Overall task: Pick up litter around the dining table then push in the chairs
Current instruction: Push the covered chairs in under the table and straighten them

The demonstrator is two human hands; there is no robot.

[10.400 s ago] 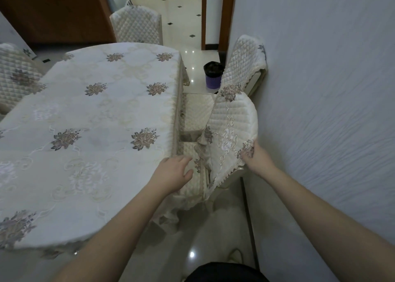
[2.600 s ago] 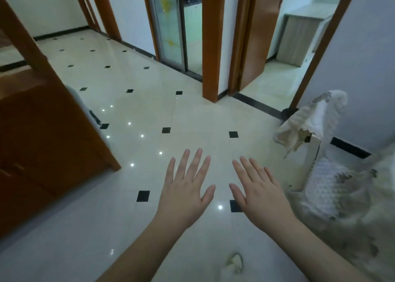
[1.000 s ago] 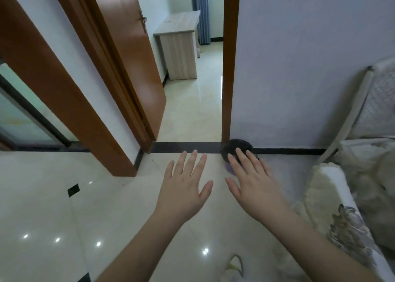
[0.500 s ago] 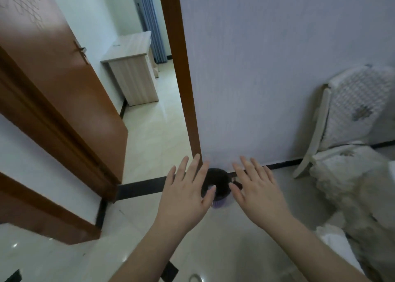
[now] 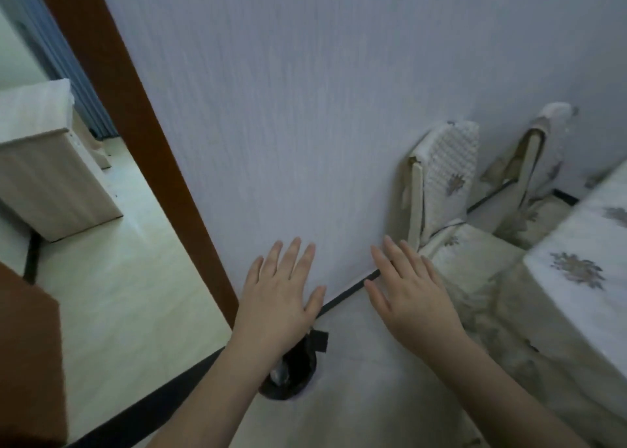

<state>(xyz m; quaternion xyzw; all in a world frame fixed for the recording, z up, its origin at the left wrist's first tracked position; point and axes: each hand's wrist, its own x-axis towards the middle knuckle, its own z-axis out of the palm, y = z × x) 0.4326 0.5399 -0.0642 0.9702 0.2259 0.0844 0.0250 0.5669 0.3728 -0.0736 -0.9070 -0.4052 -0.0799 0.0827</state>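
My left hand (image 5: 278,298) and right hand (image 5: 407,295) float mid-frame, fingers (image 5: 293,254) straight and spread, holding nothing. Beneath my left wrist, lower centre, sits the small round bin with its glossy black liner (image 5: 295,369); I judge a careless step or swing could tip it and spill the litter. At right, two chairs in quilted cream covers with grey flower motifs, the nearer (image 5: 448,189) and the farther (image 5: 539,162), stand by the textured pale wall (image 5: 305,108), close to the embroidered cloth on the table (image 5: 583,251). The fabric looks soft and snag-prone. The tiled floor (image 5: 118,295) looks slick.
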